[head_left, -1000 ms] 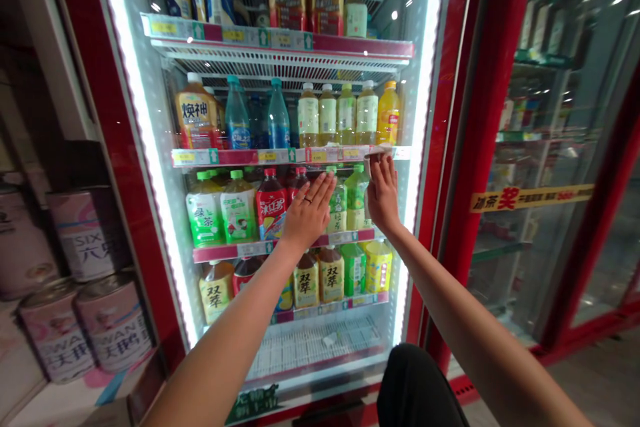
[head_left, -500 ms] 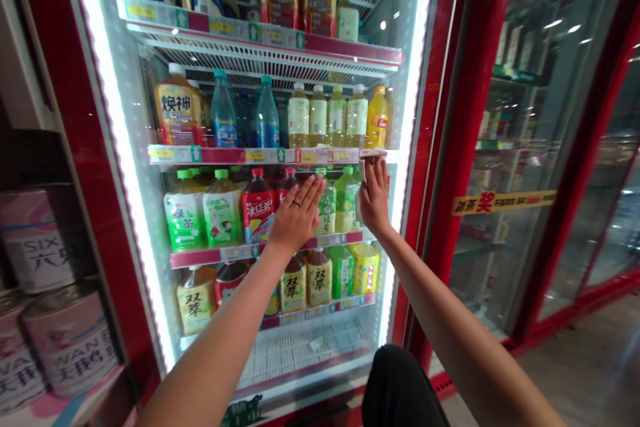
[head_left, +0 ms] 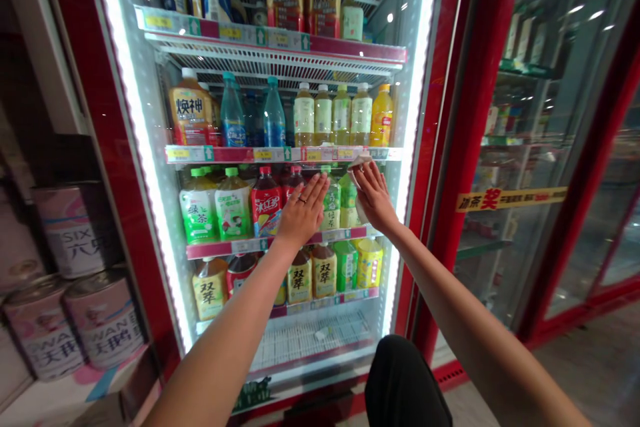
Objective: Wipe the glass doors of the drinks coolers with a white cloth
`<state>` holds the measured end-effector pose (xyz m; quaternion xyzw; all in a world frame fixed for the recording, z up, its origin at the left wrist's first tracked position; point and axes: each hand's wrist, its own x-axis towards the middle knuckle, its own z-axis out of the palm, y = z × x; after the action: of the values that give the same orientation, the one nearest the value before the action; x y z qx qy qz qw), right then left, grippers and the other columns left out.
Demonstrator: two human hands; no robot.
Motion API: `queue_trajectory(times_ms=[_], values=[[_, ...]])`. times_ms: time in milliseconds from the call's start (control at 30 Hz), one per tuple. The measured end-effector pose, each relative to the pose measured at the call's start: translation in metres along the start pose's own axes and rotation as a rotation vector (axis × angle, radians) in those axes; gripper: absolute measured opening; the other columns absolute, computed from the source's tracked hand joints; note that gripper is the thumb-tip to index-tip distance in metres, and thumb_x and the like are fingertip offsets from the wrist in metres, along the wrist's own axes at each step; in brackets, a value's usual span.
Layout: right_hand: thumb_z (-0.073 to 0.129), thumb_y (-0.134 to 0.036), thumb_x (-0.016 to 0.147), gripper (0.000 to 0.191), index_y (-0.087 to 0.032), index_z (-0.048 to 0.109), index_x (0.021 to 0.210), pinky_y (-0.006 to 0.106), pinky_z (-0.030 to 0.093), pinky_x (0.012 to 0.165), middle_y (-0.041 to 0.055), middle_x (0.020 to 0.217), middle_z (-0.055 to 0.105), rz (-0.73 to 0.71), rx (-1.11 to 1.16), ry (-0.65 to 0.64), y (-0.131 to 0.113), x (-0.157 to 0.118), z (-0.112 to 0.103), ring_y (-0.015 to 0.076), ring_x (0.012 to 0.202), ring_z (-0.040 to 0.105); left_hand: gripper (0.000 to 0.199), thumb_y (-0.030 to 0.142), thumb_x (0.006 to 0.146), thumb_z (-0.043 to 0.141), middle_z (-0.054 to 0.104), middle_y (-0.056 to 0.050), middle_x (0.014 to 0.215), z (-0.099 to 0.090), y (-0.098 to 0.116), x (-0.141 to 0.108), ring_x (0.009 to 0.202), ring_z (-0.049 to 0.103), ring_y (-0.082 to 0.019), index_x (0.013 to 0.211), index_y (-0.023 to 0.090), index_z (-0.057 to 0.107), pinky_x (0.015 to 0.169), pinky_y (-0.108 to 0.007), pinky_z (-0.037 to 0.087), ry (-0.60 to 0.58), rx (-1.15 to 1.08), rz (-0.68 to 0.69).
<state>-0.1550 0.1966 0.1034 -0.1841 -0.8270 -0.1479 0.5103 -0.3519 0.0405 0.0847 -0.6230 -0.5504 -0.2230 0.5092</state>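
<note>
My left hand (head_left: 303, 210), with a ring on one finger, lies flat against the glass door of the drinks cooler (head_left: 107, 120). Its fingers are stretched out and point up to the right. Under my right hand (head_left: 374, 195) is a thin white cloth or tissue (head_left: 361, 161), pressed to the glass; its edge shows past the fingertips and most of it is hidden by the palm. Behind the glass, near both hands, stand a red-labelled drink bottle (head_left: 266, 203) and green tea bottles (head_left: 331, 207). The shelf price strip (head_left: 320, 155) runs just above the fingers.
Pink and white cans (head_left: 107, 320) are stacked at the left beside the cooler. A second red-framed glass cabinet (head_left: 500, 113) with a yellow sticker strip (head_left: 515, 199) stands at the right. My dark-clothed knee (head_left: 405, 383) is close to the cooler's bottom.
My right hand has slid slightly left across the glass with the cloth and is now tilted more. My left hand stays flat on the door. The view has shifted a little.
</note>
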Motion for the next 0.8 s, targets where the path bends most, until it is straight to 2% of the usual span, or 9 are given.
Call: queue_trajectory(times_ms=[133,233,400,500,633,800], values=[[0.038,-0.021,0.110,0.080,-0.047,-0.004,0.173,0.066,0.026,0.136,-0.0080,0.185,0.009,0.115,0.002,0.029,-0.006,0.021,0.007,0.0325,0.170,0.014,0.090,0.017,0.107,0.041,0.000,0.001,0.182,-0.009,-0.001,-0.001,0.168,-0.001,-0.015,0.171,0.023,-0.022,0.143,-0.041,0.002,-0.090,-0.054,-0.007],[0.040,-0.025,0.111,0.079,-0.044,-0.002,0.175,0.066,0.022,0.137,-0.0059,0.185,0.012,0.121,0.038,0.047,-0.023,0.033,0.013,0.0318,0.171,0.013,0.090,0.018,0.107,0.041,0.002,0.001,0.183,-0.013,0.000,-0.004,0.169,0.000,-0.016,0.171,0.024,-0.022,0.143,-0.043,0.002,-0.124,-0.060,-0.026],[0.040,-0.031,0.111,0.071,-0.039,0.013,0.176,0.059,0.019,0.139,-0.0039,0.185,0.017,0.078,0.050,-0.019,-0.037,0.017,0.012,0.0272,0.171,0.011,0.086,0.019,0.108,0.040,0.007,0.002,0.183,-0.015,0.013,-0.013,0.169,0.001,-0.015,0.173,0.025,-0.016,0.143,-0.046,0.006,-0.149,-0.051,-0.130],[0.030,-0.033,0.113,0.063,-0.035,0.019,0.176,0.062,0.019,0.138,0.0000,0.184,0.022,0.183,0.083,-0.021,-0.039,0.009,0.014,0.0268,0.171,0.014,0.083,0.020,0.108,0.039,0.010,0.000,0.183,-0.014,0.020,-0.020,0.170,0.006,-0.016,0.174,0.023,-0.011,0.143,-0.048,0.012,-0.155,-0.033,-0.187],[0.024,-0.031,0.113,0.062,-0.032,0.022,0.176,0.067,0.023,0.135,0.0032,0.184,0.024,0.287,0.145,0.085,-0.050,0.022,0.022,0.0292,0.170,0.018,0.078,0.021,0.110,0.037,0.014,-0.002,0.183,-0.012,0.021,-0.025,0.170,0.012,-0.017,0.175,0.020,-0.005,0.142,-0.048,0.020,-0.159,0.024,-0.174],[0.035,-0.020,0.109,0.067,-0.038,0.028,0.174,0.065,0.025,0.137,0.0002,0.179,0.034,0.107,0.183,0.186,-0.067,0.038,0.023,0.0277,0.169,0.021,0.072,0.024,0.111,0.036,0.015,-0.003,0.183,-0.009,0.020,-0.025,0.170,0.014,-0.017,0.176,0.018,0.005,0.142,-0.047,0.023,-0.175,0.085,-0.178]])
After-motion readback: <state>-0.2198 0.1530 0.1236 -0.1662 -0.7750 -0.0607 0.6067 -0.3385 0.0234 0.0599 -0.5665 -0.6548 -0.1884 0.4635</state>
